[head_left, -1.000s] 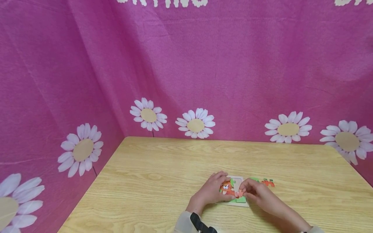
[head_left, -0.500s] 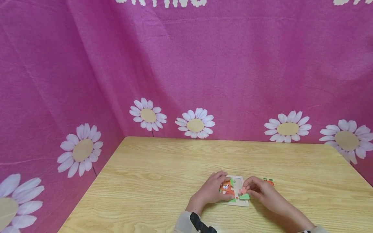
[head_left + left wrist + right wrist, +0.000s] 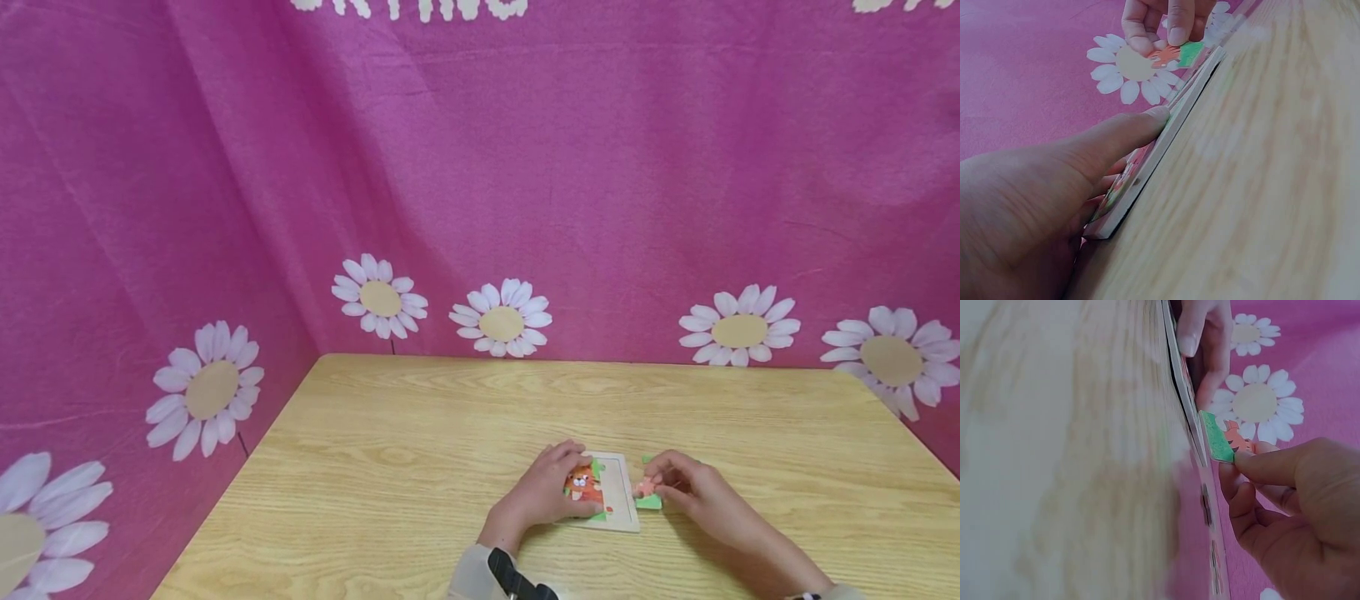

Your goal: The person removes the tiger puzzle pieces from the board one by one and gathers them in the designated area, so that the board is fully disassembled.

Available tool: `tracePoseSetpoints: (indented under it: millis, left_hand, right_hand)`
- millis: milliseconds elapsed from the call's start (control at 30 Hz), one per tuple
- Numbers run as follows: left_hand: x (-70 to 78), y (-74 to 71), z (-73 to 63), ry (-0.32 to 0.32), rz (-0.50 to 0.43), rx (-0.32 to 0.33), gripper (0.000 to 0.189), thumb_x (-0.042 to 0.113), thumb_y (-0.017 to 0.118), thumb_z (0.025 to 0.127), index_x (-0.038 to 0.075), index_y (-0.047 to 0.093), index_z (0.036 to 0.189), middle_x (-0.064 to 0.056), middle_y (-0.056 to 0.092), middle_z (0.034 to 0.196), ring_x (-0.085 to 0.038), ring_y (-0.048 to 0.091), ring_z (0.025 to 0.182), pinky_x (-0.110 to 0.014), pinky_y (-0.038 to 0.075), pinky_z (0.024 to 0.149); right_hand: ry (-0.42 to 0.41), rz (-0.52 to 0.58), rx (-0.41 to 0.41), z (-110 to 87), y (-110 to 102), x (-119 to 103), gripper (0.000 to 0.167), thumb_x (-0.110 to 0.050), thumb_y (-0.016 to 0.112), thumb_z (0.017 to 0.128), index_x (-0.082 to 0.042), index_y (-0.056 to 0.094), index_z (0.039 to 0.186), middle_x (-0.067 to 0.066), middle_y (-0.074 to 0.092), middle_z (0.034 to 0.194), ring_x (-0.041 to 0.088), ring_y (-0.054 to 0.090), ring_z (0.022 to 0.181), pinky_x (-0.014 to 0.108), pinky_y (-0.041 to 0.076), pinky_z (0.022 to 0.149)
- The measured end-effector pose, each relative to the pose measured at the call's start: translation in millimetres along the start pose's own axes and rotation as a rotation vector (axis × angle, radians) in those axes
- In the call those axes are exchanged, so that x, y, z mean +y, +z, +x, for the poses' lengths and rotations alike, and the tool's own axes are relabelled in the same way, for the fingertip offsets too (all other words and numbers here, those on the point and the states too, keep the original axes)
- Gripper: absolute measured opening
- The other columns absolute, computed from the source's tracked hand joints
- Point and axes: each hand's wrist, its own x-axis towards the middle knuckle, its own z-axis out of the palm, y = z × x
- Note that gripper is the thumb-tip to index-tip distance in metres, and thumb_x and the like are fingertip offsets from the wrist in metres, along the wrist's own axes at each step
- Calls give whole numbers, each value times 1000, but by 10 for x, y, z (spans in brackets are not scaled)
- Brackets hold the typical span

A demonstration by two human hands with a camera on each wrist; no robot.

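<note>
My left hand point(image 3: 538, 490) rests across the left side of a small wooden puzzle board point(image 3: 618, 493), thumb along its near edge and fingers at the far side. Fitted pieces there show an orange animal face point(image 3: 582, 481) on green; the board's right part is bare wood. Just past the right edge, my right hand point(image 3: 705, 497) pinches an orange and green puzzle piece point(image 3: 1216, 439) between thumb and fingers. The right wrist view shows the piece tilted above the table, close to the board's end.
A green bit of another loose piece point(image 3: 647, 458) shows behind my right hand. Loose pieces point(image 3: 1205, 504) lie on the table beyond the board in the right wrist view. Around the wood-grain table point(image 3: 420, 433) hangs a pink cloth point(image 3: 600, 183) with daisies.
My right hand has moved right with the pinched puzzle piece, from over the board's right part to beyond its edge, uncovering the bare wood. My left hand stays in place.
</note>
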Motion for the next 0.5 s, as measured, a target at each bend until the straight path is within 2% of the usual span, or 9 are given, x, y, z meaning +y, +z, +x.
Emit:
tracePoseSetpoints:
  millis: [267, 500]
  left_hand:
    - [-9, 8, 2, -5, 5, 0, 66, 44, 76, 83, 21, 53, 141, 7, 41, 152, -21, 34, 145, -39, 33, 120]
    - [-30, 19, 20, 6, 18, 6, 66, 45, 76, 83, 22, 53, 140, 7, 42, 151, -19, 36, 143, -38, 33, 120]
  right_hand:
    - [29, -5, 23, -48, -83, 68, 21, 11, 65, 84, -7, 60, 96, -1, 61, 82, -7, 52, 76, 17, 49, 60]
    - [29, -46, 84, -94, -169, 143, 27, 15, 66, 80, -7, 62, 95, -4, 62, 83, -8, 52, 77, 15, 50, 62]
